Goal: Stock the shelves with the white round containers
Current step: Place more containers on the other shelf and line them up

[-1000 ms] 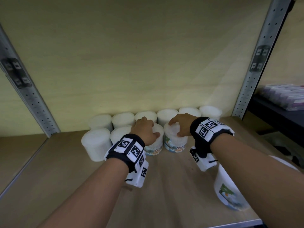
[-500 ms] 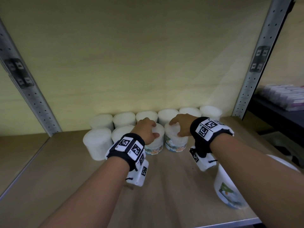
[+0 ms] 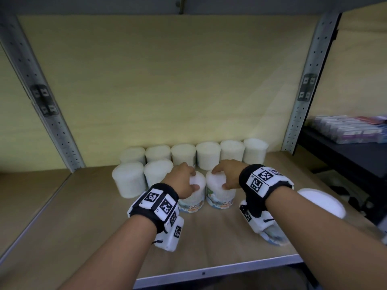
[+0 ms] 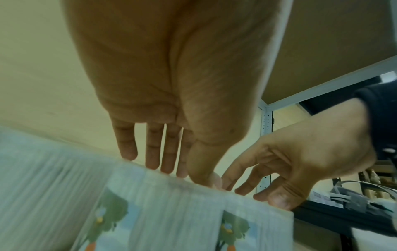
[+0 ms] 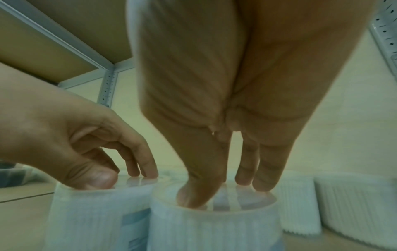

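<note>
Both front containers (image 3: 220, 198) read "COTTON BUDS".

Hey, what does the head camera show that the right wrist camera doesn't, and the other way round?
Head only: the whole back row of six containers, two plain containers front left, another container under the right forearm, and marker wristbands. Right wrist only: fingertips resting inside the recessed clear lid. Both: left hand on the left labelled container, right hand on the right labelled container.
</note>
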### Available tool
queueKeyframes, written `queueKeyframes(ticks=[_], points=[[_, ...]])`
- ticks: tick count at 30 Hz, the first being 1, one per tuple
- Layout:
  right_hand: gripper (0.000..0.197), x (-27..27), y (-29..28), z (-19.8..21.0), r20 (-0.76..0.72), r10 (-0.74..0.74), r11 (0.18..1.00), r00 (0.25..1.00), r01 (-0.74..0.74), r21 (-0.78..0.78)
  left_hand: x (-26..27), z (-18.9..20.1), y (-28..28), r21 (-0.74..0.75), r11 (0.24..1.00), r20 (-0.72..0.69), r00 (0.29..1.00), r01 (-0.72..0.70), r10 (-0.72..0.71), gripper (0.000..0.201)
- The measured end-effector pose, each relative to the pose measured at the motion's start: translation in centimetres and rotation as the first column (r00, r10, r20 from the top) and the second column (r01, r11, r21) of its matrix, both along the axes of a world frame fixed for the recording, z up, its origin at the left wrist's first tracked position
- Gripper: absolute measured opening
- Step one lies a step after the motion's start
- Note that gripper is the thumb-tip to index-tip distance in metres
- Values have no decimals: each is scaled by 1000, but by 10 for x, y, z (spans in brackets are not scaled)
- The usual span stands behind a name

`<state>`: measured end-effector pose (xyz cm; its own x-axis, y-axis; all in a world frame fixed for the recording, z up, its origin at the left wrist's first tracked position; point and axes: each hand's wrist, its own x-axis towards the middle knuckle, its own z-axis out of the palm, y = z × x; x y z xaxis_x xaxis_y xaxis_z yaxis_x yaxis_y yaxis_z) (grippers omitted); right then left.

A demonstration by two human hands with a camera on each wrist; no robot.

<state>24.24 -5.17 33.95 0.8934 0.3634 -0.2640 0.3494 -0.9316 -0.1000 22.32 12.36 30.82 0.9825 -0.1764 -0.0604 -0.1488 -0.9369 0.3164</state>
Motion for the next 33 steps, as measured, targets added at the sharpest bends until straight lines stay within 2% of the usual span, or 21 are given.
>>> queueKeyframes(ticks=[7,11,16,27,33], points=[[64,-50,-16,0,21,35,999,999,-34,-27,-51,-1,-6,-24,999,16,999,32,-32,50],[62,-72,-24,-2,-37,34,999,999,-34,14,-76,0,-12,-13,999,30,998,49,-49,50],[61,-95,-36,-1,-36,41,998,999,-40,47,-99,-1,-20,-42,998,47,998,41,-39,49],[58,-117,-49,0,-50,-4,996,999,8,90,-117,-4,-34,-47,999,14,1000,24,-23,48],[51,-114,-45,8,-55,-44,989,997,51,139,-115,4,-26,-137,990,33,999,33,-29,45]])
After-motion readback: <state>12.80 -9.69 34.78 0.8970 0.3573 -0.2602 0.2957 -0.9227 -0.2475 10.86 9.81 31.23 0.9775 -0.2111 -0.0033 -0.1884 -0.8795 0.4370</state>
